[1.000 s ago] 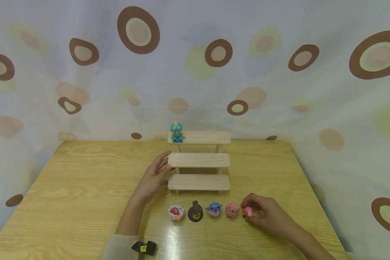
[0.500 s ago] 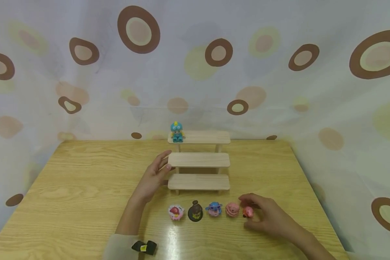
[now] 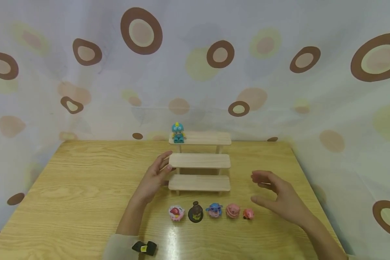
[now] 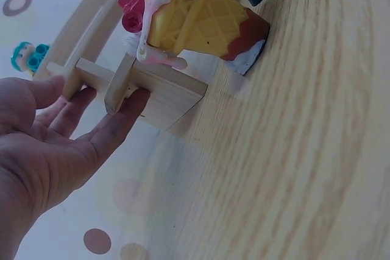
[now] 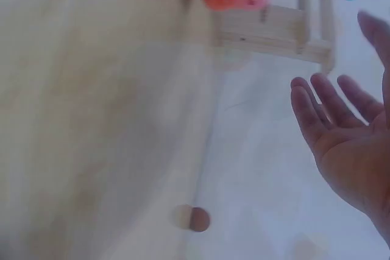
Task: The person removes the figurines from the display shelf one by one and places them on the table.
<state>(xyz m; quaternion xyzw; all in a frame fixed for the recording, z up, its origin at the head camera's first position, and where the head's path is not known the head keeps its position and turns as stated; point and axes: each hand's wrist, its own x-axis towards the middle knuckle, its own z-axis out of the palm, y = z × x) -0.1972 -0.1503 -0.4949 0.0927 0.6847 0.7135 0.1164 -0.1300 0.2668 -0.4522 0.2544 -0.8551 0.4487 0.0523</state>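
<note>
My left hand (image 3: 152, 180) holds the left end of a three-tier wooden display stand (image 3: 199, 160), thumb and fingers at its steps. The left wrist view shows that hand (image 4: 67, 144) touching the stand (image 4: 164, 83). A blue toy figure (image 3: 178, 133) sits at the left of the top step. Before the stand stand a row of small toys: a pink-and-white ice-cream toy (image 3: 176, 213), a dark-hatted figure (image 3: 196, 212), a blue figure (image 3: 214, 210), a round pink figure (image 3: 233, 211) and a small pink pig-like toy (image 3: 248, 213). My right hand (image 3: 284, 198) hovers right of these, fingers apart, holding nothing.
Everything stands on a wood-grain table (image 3: 84, 187). A pale patterned cloth (image 3: 169, 72) hangs behind and along both sides. A black strap with a yellow patch (image 3: 144, 248) lies by my left sleeve.
My right hand has let go of the small pink toy at the row's right end and moved up and to the right, away from it. My left hand stays on the stand.
</note>
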